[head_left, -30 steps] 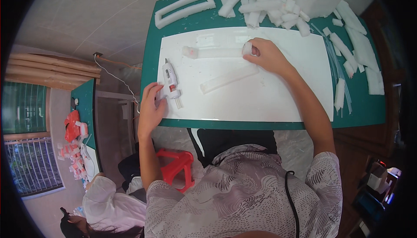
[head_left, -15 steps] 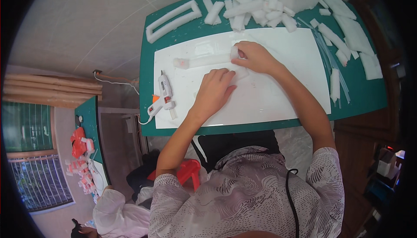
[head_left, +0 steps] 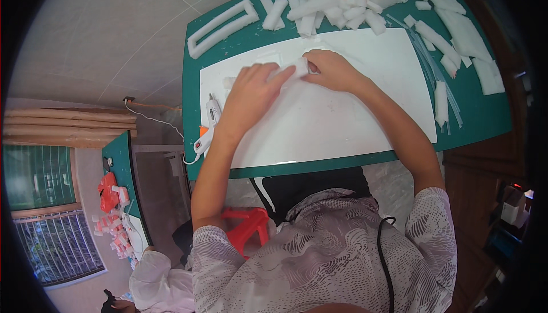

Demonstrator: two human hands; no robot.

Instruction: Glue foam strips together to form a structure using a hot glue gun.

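A white foam strip (head_left: 301, 66) lies across the white board (head_left: 319, 124), with a short end piece at its right. My left hand (head_left: 251, 95) is closed over the strip, its thumb along the near side and pointing right. The strip's middle is hidden beneath that hand; its left end (head_left: 228, 82) shows beyond the fingers. At the right end, my right hand (head_left: 333, 71) pinches the foam between thumb and fingers. A white glue gun (head_left: 213, 111) lies left of my left forearm, which partly covers it.
A foam rectangle frame (head_left: 222, 27) lies at the green table's (head_left: 262, 170) far left. Loose foam pieces (head_left: 331, 10) are heaped at the back. Clear glue sticks (head_left: 428, 67) and longer foam slabs (head_left: 465, 33) lie right. A co-worker (head_left: 160, 281) is at another table, lower left.
My left hand has moved left and away from me, onto the foam strip. Its forearm now overlaps the glue gun. My right hand stays at the strip's right end.
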